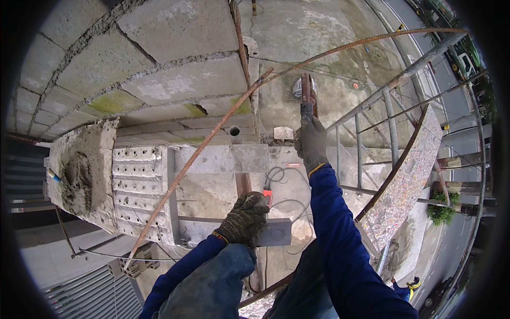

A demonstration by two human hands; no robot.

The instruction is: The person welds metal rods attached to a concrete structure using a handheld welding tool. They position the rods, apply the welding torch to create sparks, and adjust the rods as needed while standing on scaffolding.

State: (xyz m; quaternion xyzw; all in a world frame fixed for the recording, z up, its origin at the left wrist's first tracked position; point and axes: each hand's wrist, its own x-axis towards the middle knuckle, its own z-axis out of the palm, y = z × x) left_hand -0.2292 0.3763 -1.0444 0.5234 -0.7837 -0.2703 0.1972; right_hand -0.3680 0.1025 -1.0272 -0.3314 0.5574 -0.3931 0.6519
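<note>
At the left, one shallow board (103,151) bears a single heap of wet grey mortar (78,178); beside it stands one pale slab (141,183) pierced by rows of small holes, too many to count surely. Two rusty rods (207,133) cross the view. Of the two gloved hands, the right hand (312,141) wraps its fingers around one brown-and-grey tool (307,101), held out ahead over the concrete. The left hand (245,217) lies by one grey bar (275,233), fingers curled together; whether they pinch anything I cannot tell. One orange fitting (268,196) sits just beside them.
</note>
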